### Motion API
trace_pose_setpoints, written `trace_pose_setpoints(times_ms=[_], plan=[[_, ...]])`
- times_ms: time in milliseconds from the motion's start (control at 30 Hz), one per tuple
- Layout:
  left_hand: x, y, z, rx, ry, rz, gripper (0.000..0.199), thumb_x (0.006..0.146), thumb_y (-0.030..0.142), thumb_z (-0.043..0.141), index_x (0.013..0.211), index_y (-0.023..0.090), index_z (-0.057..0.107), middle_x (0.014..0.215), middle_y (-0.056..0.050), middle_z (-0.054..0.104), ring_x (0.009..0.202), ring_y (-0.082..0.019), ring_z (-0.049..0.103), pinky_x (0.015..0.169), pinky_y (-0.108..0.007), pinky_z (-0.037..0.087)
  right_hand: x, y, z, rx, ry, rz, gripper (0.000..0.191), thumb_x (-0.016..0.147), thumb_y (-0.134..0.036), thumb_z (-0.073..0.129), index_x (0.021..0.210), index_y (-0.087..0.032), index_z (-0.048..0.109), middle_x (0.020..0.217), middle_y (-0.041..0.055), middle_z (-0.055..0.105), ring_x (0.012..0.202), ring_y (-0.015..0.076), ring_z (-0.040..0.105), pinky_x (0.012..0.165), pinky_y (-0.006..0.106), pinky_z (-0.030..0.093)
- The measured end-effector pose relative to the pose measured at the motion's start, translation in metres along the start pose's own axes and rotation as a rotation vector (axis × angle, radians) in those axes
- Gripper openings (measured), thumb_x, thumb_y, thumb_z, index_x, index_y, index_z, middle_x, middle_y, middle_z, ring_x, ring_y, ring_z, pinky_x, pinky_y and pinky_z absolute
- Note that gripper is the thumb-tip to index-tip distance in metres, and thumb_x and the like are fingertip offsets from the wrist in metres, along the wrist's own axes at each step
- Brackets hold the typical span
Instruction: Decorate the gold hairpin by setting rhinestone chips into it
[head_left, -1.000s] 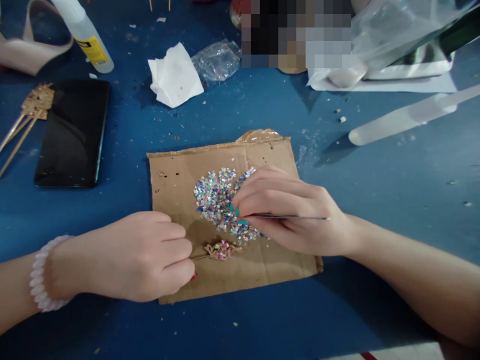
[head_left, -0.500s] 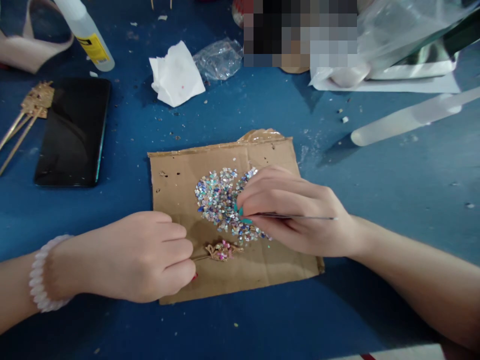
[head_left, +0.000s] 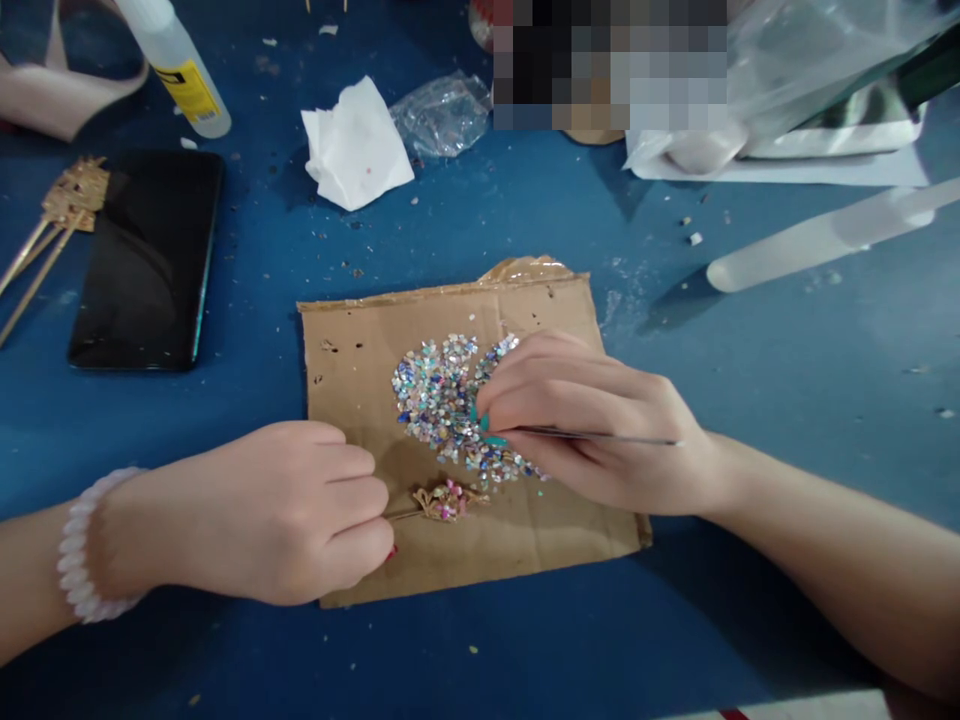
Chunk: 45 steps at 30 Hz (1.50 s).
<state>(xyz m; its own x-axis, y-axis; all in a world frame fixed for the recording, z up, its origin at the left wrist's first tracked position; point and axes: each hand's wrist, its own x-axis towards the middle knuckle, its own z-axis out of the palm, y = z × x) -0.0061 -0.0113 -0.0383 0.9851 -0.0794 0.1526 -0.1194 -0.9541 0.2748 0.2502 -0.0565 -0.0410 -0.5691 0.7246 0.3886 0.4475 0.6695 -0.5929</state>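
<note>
My left hand (head_left: 300,515) is closed around the thin stem of a gold hair ornament (head_left: 448,500) with pink and pale stones. The ornament's head lies over a piece of brown cardboard (head_left: 555,540). My right hand (head_left: 592,425) pinches a thin metal tool (head_left: 600,436), its fingertips at the right side of a spread of small shiny chips (head_left: 435,395) in blue, white and teal. The tool's working tip is hidden by the fingers and chips.
A black phone (head_left: 146,265) and gold hairpins (head_left: 75,195) lie at the left. Further back are a glue bottle (head_left: 184,80), a crumpled tissue (head_left: 358,145) and clear plastic (head_left: 442,115). A translucent tube (head_left: 810,240) lies at the right, below a plastic bag (head_left: 810,60).
The view has shifted very slightly. Both hands keep the same grip and almost the same place.
</note>
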Motion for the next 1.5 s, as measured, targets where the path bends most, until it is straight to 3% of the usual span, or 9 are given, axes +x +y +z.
trace_pose_setpoints(times_ms=[833, 1200, 1500], plan=[[0.0, 0.001, 0.0, -0.001, 0.009, 0.005, 0.03, 0.09, 0.014, 0.049, 0.06, 0.019, 0.048, 0.057, 0.001, 0.042, 0.054, -0.016, 0.036, 0.049, -0.033, 0.022, -0.001, -0.003, 0.001, 0.065, 0.012, 0.023, 0.011, 0.09, -0.007, 0.048, 0.089, -0.017, 0.054, 0.081, 0.0042, 0.065, 0.081, 0.0133, 0.062, 0.077, 0.033, 0.052], [0.002, 0.003, 0.002, -0.017, 0.021, 0.017, 0.03, 0.091, 0.012, 0.045, 0.063, 0.019, 0.052, 0.056, 0.001, 0.043, 0.053, -0.016, 0.035, 0.049, -0.034, 0.023, 0.006, -0.019, 0.008, 0.076, -0.075, -0.031, 0.022, 0.085, 0.004, 0.043, 0.088, -0.015, 0.053, 0.083, 0.0043, 0.068, 0.081, 0.0134, 0.061, 0.075, 0.031, 0.05], [0.001, 0.004, 0.002, -0.014, 0.019, 0.041, 0.03, 0.091, 0.014, 0.045, 0.063, 0.019, 0.052, 0.055, 0.001, 0.04, 0.052, -0.016, 0.036, 0.048, -0.034, 0.023, 0.006, -0.018, 0.008, 0.023, -0.102, -0.041, 0.019, 0.087, 0.001, 0.044, 0.089, -0.016, 0.053, 0.083, 0.0039, 0.068, 0.082, 0.0131, 0.062, 0.076, 0.031, 0.05]])
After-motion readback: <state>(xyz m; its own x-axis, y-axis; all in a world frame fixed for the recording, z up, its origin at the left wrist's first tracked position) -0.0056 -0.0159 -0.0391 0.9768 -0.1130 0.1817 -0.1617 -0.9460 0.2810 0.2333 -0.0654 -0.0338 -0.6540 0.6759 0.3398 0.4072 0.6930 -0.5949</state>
